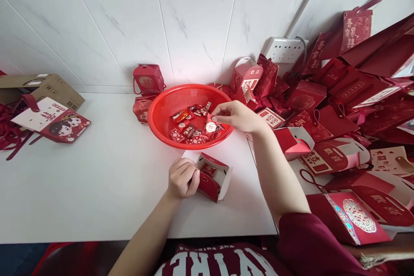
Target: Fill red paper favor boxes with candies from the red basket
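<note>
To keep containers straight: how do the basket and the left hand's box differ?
The basket is round and meshed; the box is angular, without mesh. The basket is larger than the box. The basket is red inside, the box white. Both are red outside and hold red packets.

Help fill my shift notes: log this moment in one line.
left hand: holds open box | right hand: pinches wrapped candy at red basket

Looks forward and down from the person's head, over the shirt [213, 263] at the bottom edge. Sits near, with the left hand [183, 178], right hand [237, 115] and basket [161, 105] about mid-frame. Takes in the table [97, 181] from above and faces the wall [194, 21] at the top.
</note>
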The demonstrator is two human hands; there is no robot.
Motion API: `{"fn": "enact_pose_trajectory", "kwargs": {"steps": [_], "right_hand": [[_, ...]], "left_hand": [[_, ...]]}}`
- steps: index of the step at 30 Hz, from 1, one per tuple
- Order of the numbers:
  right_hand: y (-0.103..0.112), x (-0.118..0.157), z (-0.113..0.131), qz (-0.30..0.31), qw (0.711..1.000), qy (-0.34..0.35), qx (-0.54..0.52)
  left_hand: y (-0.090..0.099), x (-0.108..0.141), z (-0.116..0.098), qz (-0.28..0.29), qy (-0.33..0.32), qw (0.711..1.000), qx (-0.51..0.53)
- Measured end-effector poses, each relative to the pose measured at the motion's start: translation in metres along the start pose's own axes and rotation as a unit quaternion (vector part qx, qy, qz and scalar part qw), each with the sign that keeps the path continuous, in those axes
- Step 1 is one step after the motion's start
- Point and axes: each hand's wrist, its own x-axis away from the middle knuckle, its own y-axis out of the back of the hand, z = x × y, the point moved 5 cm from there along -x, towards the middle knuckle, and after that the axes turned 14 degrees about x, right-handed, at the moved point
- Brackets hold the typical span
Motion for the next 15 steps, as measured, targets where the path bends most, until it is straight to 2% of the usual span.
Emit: {"fn": "enact_pose_trajectory", "kwargs": {"steps": [3, 6, 10, 15], "right_hand": [[0.009, 0.035, 0.012, -0.071, 0.983, -0.006, -0.172], [0.008, 0.060, 0.021, -0.103, 0.960, -0.033, -0.258], [0.004, 0.081, 0.031, -0.142, 0.941, -0.056, -0.303], [0.001, 0.102, 0.041, -0.202, 0.928, -0.073, -0.304]], "left_hand": [[-0.001, 0.000, 0.001, -0.001, 0.001, 1.000, 0.000], [-0.002, -0.001, 0.002, -0.004, 0.008, 1.000, 0.002], [0.000, -0.004, 0.004, -0.004, 0.026, 1.000, 0.013], [0.007, -0.017, 0.006, 0.000, 0.104, 0.991, 0.085]]}}
